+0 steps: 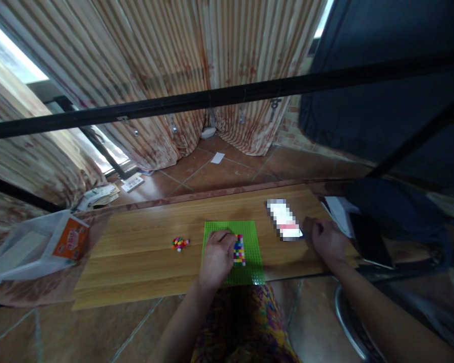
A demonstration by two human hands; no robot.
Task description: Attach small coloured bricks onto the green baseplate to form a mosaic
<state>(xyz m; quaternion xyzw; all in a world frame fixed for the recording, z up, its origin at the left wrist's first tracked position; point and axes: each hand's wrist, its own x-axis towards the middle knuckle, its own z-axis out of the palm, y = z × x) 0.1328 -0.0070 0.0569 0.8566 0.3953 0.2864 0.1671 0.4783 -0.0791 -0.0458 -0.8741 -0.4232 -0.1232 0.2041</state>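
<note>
Green baseplate [249, 237] under left hand [217, 257], beside coloured bricks [239, 249].

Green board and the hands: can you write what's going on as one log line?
left hand: resting on green board, beside coloured block patch | right hand: on wooden table, closed | loose bricks: left of board
</note>
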